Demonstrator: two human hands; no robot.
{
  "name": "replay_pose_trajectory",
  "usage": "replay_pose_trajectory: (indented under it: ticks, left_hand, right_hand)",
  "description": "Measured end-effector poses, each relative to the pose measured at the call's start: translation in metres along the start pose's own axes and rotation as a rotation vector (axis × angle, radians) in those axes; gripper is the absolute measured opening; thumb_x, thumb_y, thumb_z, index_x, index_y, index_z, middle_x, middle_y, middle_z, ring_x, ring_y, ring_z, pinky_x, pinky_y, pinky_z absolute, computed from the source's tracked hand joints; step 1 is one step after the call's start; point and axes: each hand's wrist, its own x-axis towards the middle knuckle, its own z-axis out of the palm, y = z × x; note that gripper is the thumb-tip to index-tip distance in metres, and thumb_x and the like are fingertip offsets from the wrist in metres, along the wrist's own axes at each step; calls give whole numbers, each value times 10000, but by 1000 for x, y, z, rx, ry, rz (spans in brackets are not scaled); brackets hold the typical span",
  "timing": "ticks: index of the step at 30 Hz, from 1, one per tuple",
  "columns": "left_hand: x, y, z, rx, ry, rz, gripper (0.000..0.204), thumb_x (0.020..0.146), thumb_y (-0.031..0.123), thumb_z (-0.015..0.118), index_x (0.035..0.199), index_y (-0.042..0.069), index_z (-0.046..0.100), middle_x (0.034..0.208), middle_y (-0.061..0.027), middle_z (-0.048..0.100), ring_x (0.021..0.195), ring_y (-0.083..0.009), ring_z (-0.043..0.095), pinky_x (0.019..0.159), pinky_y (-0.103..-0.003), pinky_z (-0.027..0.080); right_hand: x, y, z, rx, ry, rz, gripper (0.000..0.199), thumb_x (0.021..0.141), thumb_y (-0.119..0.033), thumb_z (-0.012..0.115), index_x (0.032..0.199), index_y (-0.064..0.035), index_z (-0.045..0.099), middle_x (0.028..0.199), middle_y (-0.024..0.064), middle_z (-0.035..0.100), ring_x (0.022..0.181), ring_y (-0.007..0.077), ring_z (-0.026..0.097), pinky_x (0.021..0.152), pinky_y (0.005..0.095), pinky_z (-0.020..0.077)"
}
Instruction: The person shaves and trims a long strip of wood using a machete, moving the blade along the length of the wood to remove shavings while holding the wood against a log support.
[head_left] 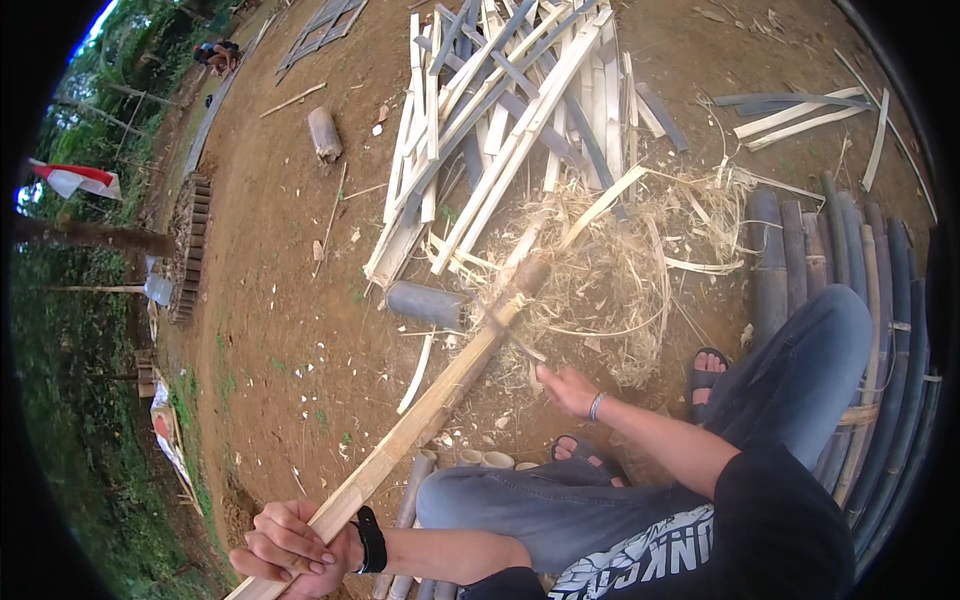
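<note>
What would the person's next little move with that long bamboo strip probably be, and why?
Probably another shaving stroke away from the body. The left hand grips the near end of the bamboo strip, the right hand holds a blurred blade against it, and shavings are heaped by its far end.

Pale yellow-tan bamboo slat (420,420), gripped near its lower end by the left hand (290,545), above a black wristband (372,540). Silver bracelet (596,406) on the right hand (566,388). Grey-blue jeans (700,440); black shirt (700,550) with white lettering. Dark sandals (706,362). Straw-coloured shavings (620,260) over reddish-brown dirt (290,260). Cream and grey-blue split strips (510,110) in a heap. Dull grey bamboo poles (800,250). Red-and-white flag (75,178) against green foliage (80,380).
</note>
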Motion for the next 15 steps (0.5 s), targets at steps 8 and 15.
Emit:
replay_pose_trajectory:
  ticks: [8, 15]
  left_hand:
    - [-7, 7, -8, 81, 50, 29, 553, 817, 630, 551, 657, 150, 327, 393, 60, 300, 314, -33, 307, 414, -151, 221]
    - [-2, -5, 12, -123, 44, 146, 604, 865, 692, 352, 633, 135, 308, 390, 2, 306, 308, -88, 292, 311, -194, 209]
  right_hand:
    - [0, -8, 7, 158, -53, 37, 688, 863, -705, 345, 487, -130, 388, 418, -4, 412, 348, 106, 418, 371, 282, 384]
    - [27, -17, -9, 208, 31, 224, 681, 875, -690, 336, 479, -138, 387, 401, -3, 387, 341, 111, 424, 398, 283, 403]
